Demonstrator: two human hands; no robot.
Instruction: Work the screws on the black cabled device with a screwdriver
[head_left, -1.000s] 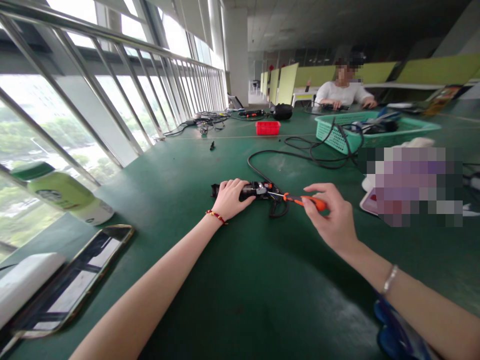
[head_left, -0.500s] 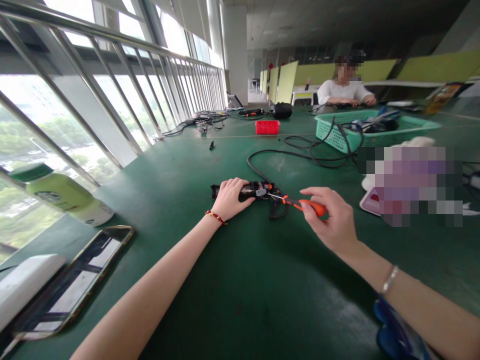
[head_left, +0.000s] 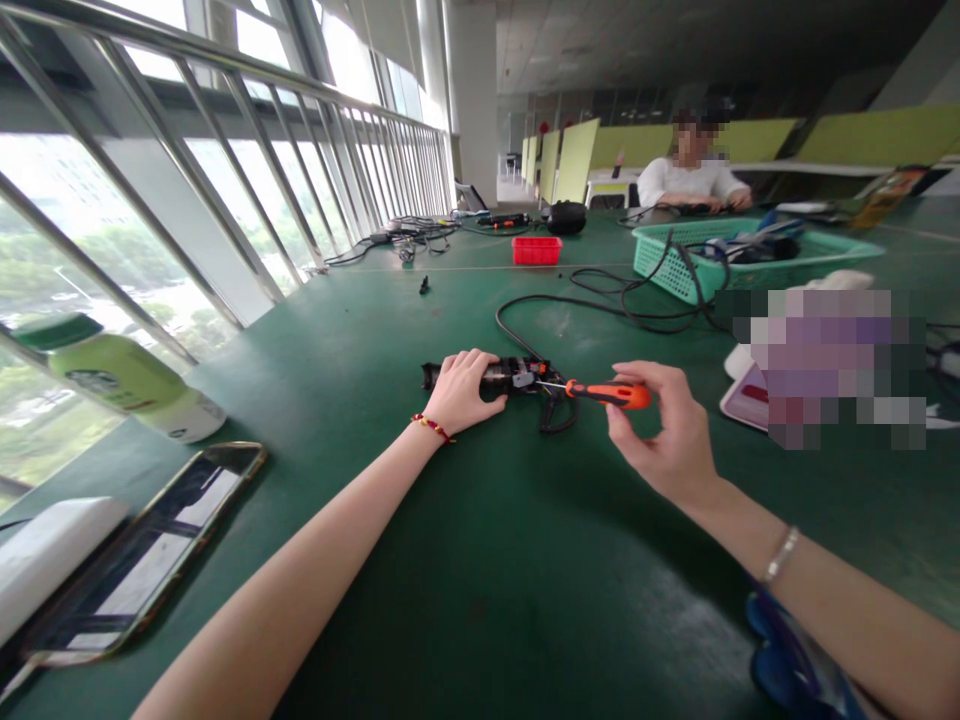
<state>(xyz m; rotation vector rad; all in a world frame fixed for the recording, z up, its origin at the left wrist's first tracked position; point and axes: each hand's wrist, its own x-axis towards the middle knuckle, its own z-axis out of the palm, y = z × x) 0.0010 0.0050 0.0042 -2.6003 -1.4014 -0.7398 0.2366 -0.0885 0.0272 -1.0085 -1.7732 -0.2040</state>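
Note:
A small black device (head_left: 517, 377) with a black cable lies on the green table (head_left: 480, 560) in front of me. My left hand (head_left: 463, 392) is closed over its left end and presses it to the table. My right hand (head_left: 670, 435) pinches the orange handle of a screwdriver (head_left: 604, 393). The screwdriver lies nearly level, and its thin metal tip touches the right side of the device.
A phone (head_left: 142, 555) and a green-capped bottle (head_left: 112, 378) lie at the near left by the window railing. A teal basket (head_left: 742, 260) with cables stands at the back right, a red tray (head_left: 536, 250) behind. Another person (head_left: 694, 175) sits at the far end.
My right hand has lifted the screwdriver's handle end a little, so the tool now lies flatter. The left hand stays on the device.

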